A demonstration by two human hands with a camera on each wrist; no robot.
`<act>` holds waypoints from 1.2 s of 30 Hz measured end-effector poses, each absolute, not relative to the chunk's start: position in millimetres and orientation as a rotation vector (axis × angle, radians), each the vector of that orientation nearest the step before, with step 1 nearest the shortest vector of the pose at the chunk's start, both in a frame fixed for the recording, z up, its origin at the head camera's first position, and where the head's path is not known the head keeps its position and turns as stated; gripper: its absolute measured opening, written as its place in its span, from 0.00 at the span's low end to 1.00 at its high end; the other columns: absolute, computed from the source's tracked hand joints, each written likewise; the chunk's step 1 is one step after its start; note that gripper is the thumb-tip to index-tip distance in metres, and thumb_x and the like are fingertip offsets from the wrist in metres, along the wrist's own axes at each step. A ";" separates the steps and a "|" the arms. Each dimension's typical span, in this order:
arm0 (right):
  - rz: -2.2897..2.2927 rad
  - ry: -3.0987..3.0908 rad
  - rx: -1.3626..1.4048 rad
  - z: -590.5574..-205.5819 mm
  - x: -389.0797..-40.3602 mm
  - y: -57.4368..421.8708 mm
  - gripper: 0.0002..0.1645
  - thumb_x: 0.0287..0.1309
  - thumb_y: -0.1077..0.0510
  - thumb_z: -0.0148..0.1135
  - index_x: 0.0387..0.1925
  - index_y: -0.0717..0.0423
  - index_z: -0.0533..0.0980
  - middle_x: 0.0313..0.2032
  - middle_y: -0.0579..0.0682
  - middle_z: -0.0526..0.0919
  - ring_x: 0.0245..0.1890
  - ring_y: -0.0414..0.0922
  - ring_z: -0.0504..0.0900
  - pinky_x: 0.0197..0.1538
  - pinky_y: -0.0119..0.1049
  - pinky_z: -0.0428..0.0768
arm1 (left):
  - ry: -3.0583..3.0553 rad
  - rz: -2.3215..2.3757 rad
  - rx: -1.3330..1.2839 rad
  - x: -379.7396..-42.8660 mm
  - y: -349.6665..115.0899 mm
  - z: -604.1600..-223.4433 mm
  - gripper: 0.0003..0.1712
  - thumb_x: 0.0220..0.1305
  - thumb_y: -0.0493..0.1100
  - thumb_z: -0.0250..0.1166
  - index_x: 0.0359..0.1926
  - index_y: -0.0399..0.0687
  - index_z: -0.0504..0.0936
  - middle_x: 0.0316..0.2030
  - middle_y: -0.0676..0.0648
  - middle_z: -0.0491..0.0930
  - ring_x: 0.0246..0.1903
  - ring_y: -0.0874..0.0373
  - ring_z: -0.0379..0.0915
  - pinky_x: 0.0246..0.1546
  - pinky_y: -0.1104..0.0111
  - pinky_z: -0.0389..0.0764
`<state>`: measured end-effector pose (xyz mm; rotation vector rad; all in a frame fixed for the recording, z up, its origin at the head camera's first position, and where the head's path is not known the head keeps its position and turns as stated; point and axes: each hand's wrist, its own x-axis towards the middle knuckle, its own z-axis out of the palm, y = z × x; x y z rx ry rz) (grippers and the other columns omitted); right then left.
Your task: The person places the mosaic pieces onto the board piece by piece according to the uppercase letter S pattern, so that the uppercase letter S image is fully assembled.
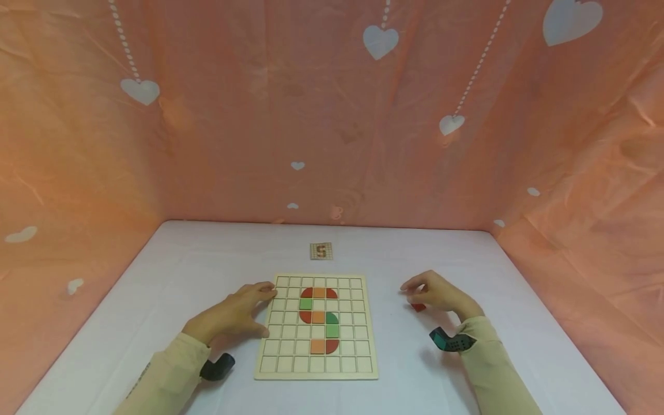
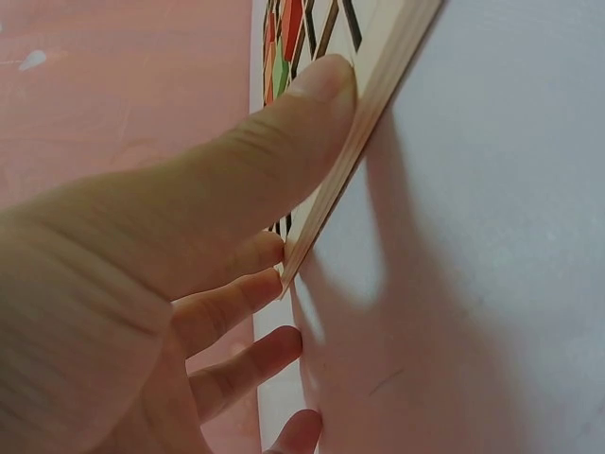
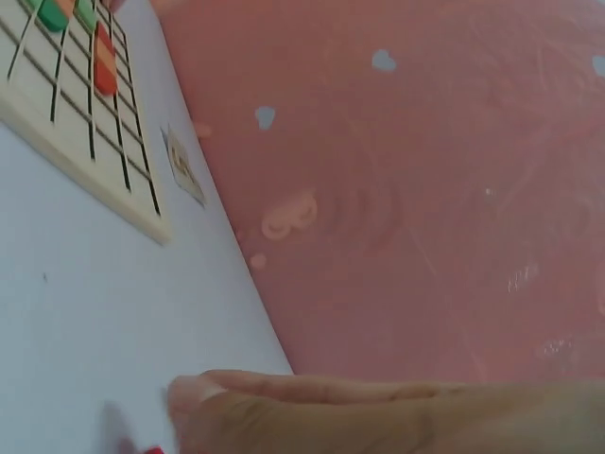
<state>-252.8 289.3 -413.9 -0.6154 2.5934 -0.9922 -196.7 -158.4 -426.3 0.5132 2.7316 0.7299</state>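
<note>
A pale wooden grid board [image 1: 287, 364] lies on the table, carrying red, orange and green tiles in an S-like shape, among them an orange square [image 1: 318, 346] and a red quarter-round tile [image 1: 332, 346]. My left hand [image 1: 230, 314] is at the board's left side, thumb on its edge in the left wrist view, fingers spread near the far corner. To the right of the board, my right hand [image 1: 438, 294] hovers low with bent fingers. Just under them is a red tile [image 1: 418, 308], partly covered; in the right wrist view only a sliver of red [image 3: 154, 450] shows.
A small card [image 1: 321, 251] with an S pattern on a grid lies behind the board. White cloth [image 1: 207, 248] covers the table. Orange curtain [image 1: 259, 144] with hearts encloses the back and sides. Dark wrist devices sit on both sleeves.
</note>
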 end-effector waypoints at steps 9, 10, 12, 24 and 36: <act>-0.894 2.595 -0.538 -411.2 -247.7 298.9 0.10 0.50 0.68 0.73 0.37 0.63 0.84 0.33 0.52 0.83 0.36 0.43 0.75 0.38 0.31 0.76 | 2.726 0.733 0.492 -197.9 -159.0 -427.3 0.52 0.47 0.46 0.81 0.72 0.40 0.68 0.76 0.37 0.59 0.76 0.35 0.52 0.74 0.38 0.59; -0.891 2.601 -0.502 -410.6 -246.5 298.3 0.10 0.49 0.69 0.74 0.36 0.63 0.83 0.32 0.51 0.81 0.35 0.44 0.74 0.38 0.32 0.76 | 2.725 0.732 0.488 -198.1 -158.9 -427.3 0.52 0.47 0.46 0.81 0.73 0.40 0.68 0.77 0.37 0.59 0.76 0.35 0.52 0.74 0.37 0.59; -0.878 2.618 -0.434 -410.3 -244.6 296.5 0.10 0.48 0.68 0.75 0.33 0.61 0.82 0.31 0.50 0.78 0.34 0.44 0.73 0.37 0.33 0.74 | 2.724 0.728 0.489 -198.0 -158.6 -427.2 0.52 0.47 0.46 0.81 0.72 0.40 0.68 0.77 0.37 0.59 0.76 0.34 0.52 0.73 0.37 0.58; -0.822 2.717 -0.397 -415.8 -245.1 289.9 0.10 0.51 0.68 0.73 0.31 0.58 0.78 0.33 0.50 0.80 0.37 0.45 0.77 0.44 0.39 0.79 | 2.723 0.738 0.460 -198.1 -158.0 -428.3 0.52 0.48 0.46 0.80 0.73 0.41 0.68 0.76 0.39 0.60 0.76 0.36 0.52 0.73 0.37 0.58; -0.975 2.793 -0.645 -428.3 -256.4 285.1 0.03 0.59 0.67 0.67 0.33 0.60 0.84 0.35 0.52 0.87 0.36 0.39 0.78 0.40 0.28 0.79 | 2.724 0.737 0.457 -197.7 -157.6 -428.7 0.52 0.47 0.46 0.81 0.72 0.41 0.69 0.77 0.39 0.59 0.76 0.36 0.52 0.74 0.38 0.58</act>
